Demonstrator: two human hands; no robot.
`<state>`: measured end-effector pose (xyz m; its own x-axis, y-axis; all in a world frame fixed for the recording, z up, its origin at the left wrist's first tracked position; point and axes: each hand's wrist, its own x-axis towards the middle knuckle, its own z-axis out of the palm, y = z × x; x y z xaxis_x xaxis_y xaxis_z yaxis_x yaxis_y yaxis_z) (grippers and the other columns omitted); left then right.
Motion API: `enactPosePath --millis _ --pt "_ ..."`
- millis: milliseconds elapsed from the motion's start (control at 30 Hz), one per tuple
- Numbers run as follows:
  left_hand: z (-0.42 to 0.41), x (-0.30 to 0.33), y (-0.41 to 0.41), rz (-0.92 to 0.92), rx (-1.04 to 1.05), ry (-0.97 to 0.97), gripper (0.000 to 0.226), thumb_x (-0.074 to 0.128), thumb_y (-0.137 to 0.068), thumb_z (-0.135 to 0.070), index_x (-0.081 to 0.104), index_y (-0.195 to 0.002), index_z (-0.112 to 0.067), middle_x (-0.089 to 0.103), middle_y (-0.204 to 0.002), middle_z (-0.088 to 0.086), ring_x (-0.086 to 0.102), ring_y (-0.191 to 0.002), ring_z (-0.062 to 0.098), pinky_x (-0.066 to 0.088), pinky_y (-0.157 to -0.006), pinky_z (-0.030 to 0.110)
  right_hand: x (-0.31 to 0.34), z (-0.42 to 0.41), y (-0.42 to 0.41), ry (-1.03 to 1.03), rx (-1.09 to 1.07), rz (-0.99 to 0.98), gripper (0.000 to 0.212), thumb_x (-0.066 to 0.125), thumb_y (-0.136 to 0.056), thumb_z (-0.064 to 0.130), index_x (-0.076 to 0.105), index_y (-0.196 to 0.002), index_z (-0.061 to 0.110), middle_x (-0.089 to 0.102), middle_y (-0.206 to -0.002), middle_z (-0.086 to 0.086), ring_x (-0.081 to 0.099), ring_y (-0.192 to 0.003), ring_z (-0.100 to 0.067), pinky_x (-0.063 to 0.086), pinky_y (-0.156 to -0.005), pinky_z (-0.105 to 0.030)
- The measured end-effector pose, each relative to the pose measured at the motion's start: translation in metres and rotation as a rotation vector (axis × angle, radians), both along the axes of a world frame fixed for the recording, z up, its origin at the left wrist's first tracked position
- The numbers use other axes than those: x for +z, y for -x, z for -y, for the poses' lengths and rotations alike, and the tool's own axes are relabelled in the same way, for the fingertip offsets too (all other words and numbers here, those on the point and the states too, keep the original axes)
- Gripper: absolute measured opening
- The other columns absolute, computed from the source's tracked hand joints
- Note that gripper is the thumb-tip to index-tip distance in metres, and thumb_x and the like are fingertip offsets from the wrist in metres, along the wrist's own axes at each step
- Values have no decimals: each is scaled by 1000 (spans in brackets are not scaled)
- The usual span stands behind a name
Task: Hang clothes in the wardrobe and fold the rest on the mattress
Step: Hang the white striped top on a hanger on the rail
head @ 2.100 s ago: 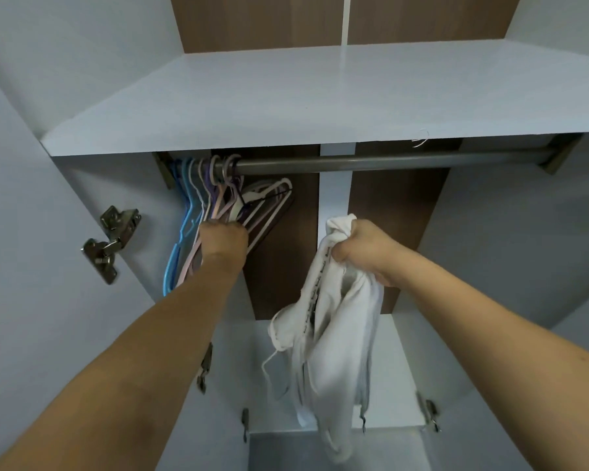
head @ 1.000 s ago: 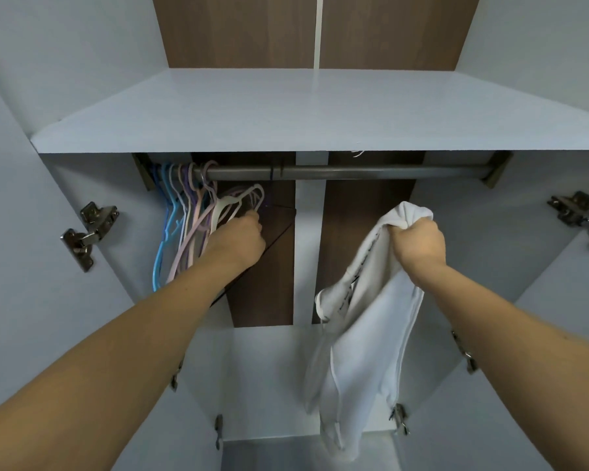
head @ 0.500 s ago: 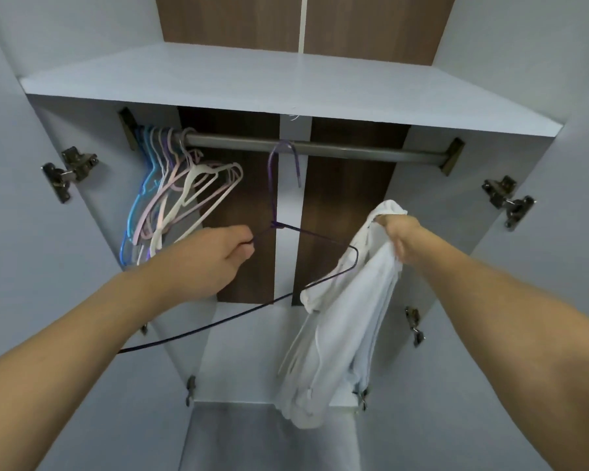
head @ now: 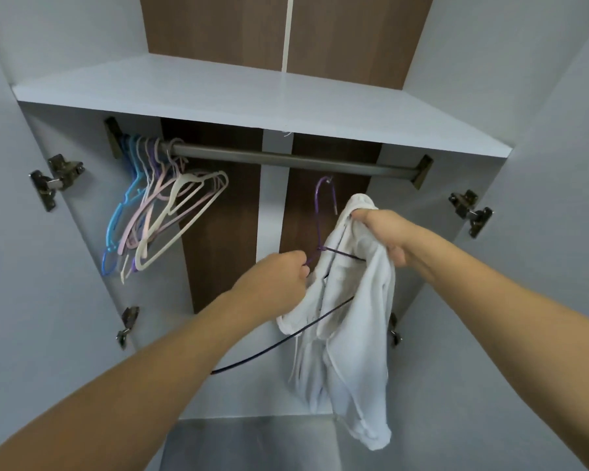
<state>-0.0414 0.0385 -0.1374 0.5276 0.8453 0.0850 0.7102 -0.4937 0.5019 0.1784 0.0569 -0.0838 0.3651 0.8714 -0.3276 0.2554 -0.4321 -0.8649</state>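
While the white garment [head: 351,321] hangs bunched from your right hand [head: 383,232], which grips its top edge, its long axis runs downward in front of the open wardrobe. Your left hand [head: 279,280] pinches the purple wire hanger [head: 322,229] at its neck, hook upward, below the rail [head: 286,161]. The step appears to be dressing the hanger: next, feed one hanger arm into the neck opening. Spare hangers [head: 164,212] crowd the rail's left end.
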Motion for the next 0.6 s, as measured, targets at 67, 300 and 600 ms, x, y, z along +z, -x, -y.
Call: enactPosePath --millis 67,300,600 --pt "-4 -7 -2 117 -29 -3 23 39 -104 -29 51 -89 -17 55 -73 2 57 -68 23 49 -59 42 0 12 3 -77 65 122 40 55 -83 44 64 -102 10 68 -99 -7 66 -83 -24 56 -75 -33" --pt "-25 8 5 212 -176 -269 20 37 -105 -37 48 -90 -28 57 -72 -7 56 -63 15 47 -55 41 20 26 -5 -319 529 1039 49 38 -89 64 56 -86 18 61 -85 -2 56 -79 -21 44 -71 -37" --pt "-10 -105 30 492 707 -98 88 50 -76 -73 32 -143 -18 38 -142 10 45 -126 31 46 -99 43 37 9 -20 -281 122 1190 52 41 -96 59 58 -92 11 59 -82 -8 55 -70 -25 39 -60 -32"
